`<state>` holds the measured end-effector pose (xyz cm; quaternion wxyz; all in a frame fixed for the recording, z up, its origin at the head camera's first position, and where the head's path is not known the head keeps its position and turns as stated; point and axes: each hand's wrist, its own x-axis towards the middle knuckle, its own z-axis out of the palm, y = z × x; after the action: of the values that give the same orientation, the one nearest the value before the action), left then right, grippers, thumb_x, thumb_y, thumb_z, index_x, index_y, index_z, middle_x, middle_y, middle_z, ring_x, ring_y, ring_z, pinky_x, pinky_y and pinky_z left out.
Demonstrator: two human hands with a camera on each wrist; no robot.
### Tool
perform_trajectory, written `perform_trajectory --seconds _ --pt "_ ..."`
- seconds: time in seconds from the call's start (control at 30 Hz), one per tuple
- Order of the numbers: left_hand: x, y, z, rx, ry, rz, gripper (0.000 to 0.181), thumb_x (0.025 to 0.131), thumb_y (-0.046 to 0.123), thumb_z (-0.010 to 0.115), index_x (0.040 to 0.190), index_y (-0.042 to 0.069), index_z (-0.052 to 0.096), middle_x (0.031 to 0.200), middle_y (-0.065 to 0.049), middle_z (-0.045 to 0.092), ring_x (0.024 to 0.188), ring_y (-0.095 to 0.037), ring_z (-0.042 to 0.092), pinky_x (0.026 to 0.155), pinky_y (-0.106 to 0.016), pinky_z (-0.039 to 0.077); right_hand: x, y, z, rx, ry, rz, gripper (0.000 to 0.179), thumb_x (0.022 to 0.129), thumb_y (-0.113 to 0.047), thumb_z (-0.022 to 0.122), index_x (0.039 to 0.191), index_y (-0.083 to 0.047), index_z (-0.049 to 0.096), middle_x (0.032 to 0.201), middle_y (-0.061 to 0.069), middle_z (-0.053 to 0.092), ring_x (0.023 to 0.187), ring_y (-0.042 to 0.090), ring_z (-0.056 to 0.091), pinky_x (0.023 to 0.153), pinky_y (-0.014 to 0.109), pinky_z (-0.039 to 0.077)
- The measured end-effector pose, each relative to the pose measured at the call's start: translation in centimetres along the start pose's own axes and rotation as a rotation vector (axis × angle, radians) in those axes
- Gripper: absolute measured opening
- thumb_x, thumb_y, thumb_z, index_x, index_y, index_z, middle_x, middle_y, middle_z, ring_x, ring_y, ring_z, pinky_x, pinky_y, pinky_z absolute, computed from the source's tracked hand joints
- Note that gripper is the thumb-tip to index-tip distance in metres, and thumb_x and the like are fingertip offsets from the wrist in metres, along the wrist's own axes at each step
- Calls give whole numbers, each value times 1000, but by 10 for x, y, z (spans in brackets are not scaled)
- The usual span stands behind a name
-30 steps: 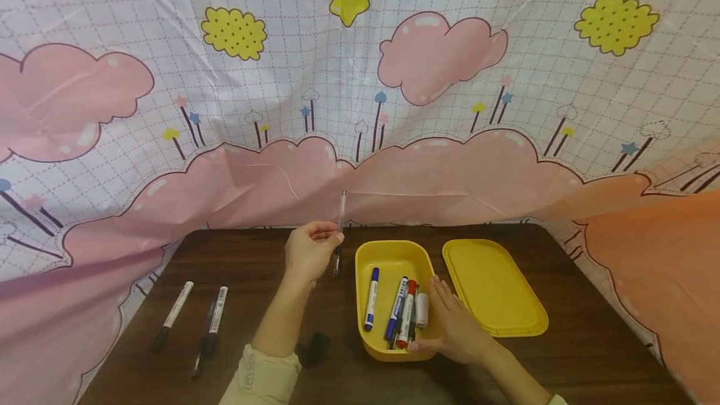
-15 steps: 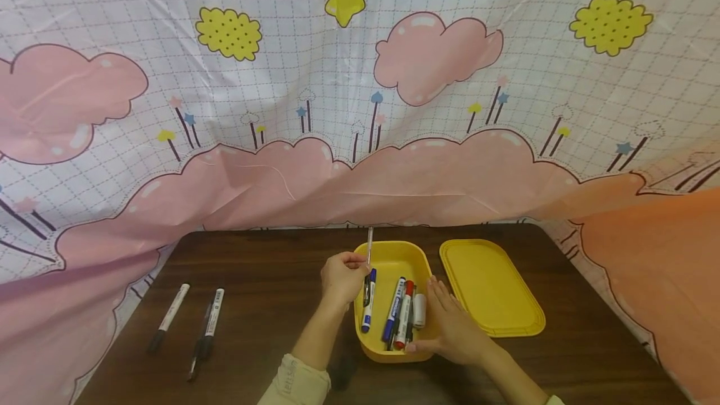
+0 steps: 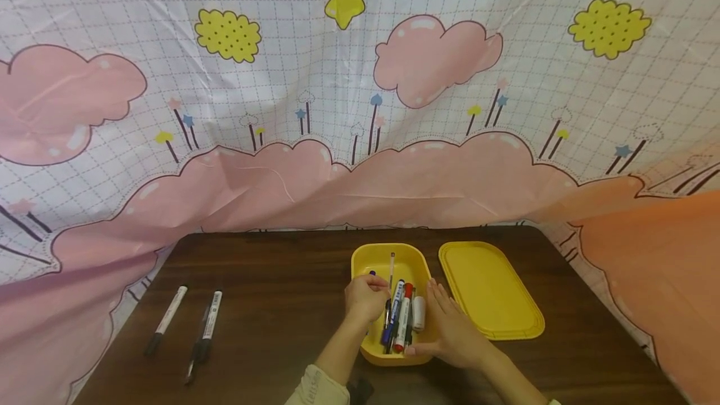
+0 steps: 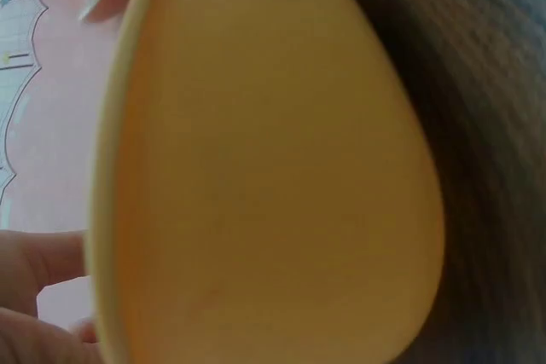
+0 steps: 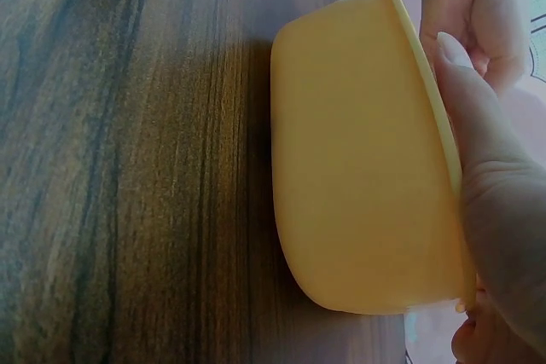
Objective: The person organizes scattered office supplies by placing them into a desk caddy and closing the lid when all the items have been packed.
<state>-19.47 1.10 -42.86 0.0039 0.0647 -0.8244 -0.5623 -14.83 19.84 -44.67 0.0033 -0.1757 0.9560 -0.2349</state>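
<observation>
My left hand (image 3: 367, 297) is over the yellow box (image 3: 362, 254) and pinches a clear-barrelled gel pen (image 3: 392, 266) with a dark lower end. The pen points down beside a blue marker (image 3: 396, 305). A red-capped marker (image 3: 404, 317) and a short white cylinder (image 3: 419, 313) lie to its right. Another blue marker (image 3: 372, 273) is mostly hidden by the left hand. My right hand (image 3: 452, 330) rests at the box's right side with straight fingers on the rim; its thumb (image 5: 473, 108) lies along the rim in the right wrist view. The box wall (image 4: 264, 159) fills most of the left wrist view.
A yellow lid (image 3: 491, 289) lies flat right of the box. On the table's left lie a white marker with a black cap (image 3: 167, 319), a similar marker (image 3: 211, 324) and a dark pen (image 3: 192, 369). A small black object (image 3: 360, 389) sits by the left sleeve. A patterned cloth (image 3: 270, 192) hangs behind.
My left hand has carried the pen rightward from left of the box to over its inside, and lowered it beside the blue marker. The right hand has stayed on the box.
</observation>
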Motion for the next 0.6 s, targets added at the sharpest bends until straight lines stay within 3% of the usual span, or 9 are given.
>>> perform_trajectory --seconds 0.23,0.43,0.6 --pt "-2 -10 15 -20 -12 -30 8 76 3 74 82 6 72 73 0 65 67 -11 57 56 -22 46 0 0 2 7 -1 -10 127 67 -69 72 151 8 14 159 29 10 146 46 12 114 63 19" --pt "-6 -15 22 31 -35 -27 7 76 6 76 82 8 72 74 1 67 68 -11 57 58 -24 46 0 0 1 3 4 -12 127 68 -68 72 151 8 14 159 29 11 147 46 11 114 64 20" --pt "-9 -19 26 67 -8 -9 8 72 4 77 78 8 73 69 3 67 66 -10 56 59 -25 46 0 -1 0 8 -2 -9 126 68 -66 73 150 9 14 158 29 10 146 47 11 113 65 19"
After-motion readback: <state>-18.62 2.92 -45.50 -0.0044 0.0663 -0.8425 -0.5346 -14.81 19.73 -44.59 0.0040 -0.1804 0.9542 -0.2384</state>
